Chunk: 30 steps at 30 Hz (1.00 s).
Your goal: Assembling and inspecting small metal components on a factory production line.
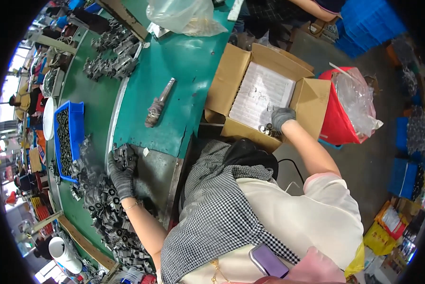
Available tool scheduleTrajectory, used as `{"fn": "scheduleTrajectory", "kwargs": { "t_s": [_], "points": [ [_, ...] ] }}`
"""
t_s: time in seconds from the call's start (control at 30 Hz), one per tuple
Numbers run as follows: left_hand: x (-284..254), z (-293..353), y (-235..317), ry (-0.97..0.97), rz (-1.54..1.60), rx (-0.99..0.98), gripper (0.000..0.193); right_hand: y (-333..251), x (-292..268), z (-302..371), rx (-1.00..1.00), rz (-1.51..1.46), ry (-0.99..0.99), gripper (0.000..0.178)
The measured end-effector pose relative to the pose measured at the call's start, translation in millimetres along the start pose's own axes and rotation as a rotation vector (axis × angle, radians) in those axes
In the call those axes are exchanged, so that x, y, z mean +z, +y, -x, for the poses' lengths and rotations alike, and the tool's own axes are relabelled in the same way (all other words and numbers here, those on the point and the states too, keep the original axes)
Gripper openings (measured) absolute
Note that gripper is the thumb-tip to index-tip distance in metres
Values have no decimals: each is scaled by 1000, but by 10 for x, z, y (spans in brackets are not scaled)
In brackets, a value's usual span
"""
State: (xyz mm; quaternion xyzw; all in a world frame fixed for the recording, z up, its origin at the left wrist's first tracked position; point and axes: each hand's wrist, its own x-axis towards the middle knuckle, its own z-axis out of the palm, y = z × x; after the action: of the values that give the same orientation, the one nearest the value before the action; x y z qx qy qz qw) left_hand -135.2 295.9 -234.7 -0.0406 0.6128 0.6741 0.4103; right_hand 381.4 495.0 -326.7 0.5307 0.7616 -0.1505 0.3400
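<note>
My left hand (121,177), in a grey glove, is closed around a dark grey cast metal part (126,155) at the near edge of a heap of similar metal castings (110,208). My right hand (283,118), gloved too, reaches into an open cardboard box (231,93) on my right. Its fingers curl down beside several small round metal pieces (268,129); whatever they hold is hidden. Rows of white packing (260,90) fill most of the box. On the green bench lies a metal tool with a wrapped handle (155,109), untouched.
A blue bin of small dark parts (80,123) stands left, past a metal rail (115,111). More castings (110,54) lie farther back. A clear plastic bag (189,16) rests on the far bench. Right of the box is a red bag with clear plastic (340,113).
</note>
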Motion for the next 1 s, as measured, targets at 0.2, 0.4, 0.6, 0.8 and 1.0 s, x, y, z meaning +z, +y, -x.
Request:
{"fn": "scheduleTrajectory", "kwargs": {
  "t_s": [0.2,0.4,0.6,0.8,1.0],
  "points": [
    [-68,-78,44,-42,-34,19,33,111,151,-202,-43,-138,121,58],
    [-135,-111,-29,-73,-50,103,29,135,230,-337,-76,-240,135,60],
    [34,-62,-8,-21,106,-17,31,181,-244,-197,-132,-214,136,35],
    [204,169,-1,-43,311,-59,27,-172,-1158,137,-212,-234,469,21],
    [483,167,-305,-193,-607,689,47,-1244,-1834,196,-961,-762,749,20]
  ]
}}
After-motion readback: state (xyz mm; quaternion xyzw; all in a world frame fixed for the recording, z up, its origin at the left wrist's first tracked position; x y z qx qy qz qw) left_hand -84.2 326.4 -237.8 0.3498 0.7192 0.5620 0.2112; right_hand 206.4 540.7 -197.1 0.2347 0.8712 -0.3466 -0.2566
